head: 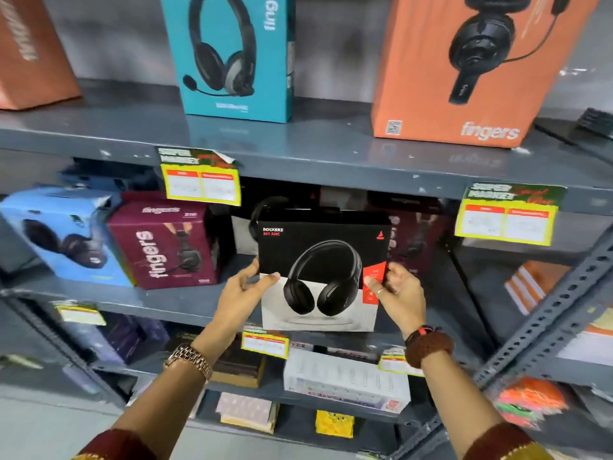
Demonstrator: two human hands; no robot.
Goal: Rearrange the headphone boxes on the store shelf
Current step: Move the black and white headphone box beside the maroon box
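A black and white Rockerz headphone box [321, 270] is held upright in front of the middle shelf [159, 302]. My left hand [243, 292] grips its lower left edge, and my right hand [399, 290] grips its lower right edge. To the left on that shelf stand a maroon fingers box [162, 247] and a tilted blue headphone box [63, 237]. Behind the held box sit darker boxes, partly hidden. On the upper shelf stand a teal headset box [232, 58] and a large orange fingers box [464, 68].
Yellow price tags [202, 185] [506, 220] hang from the upper shelf edge. Another orange box [30, 51] stands at the top left. Lower shelves hold a white box [345, 380] and several small packs. A perforated metal upright [544, 323] slants at the right.
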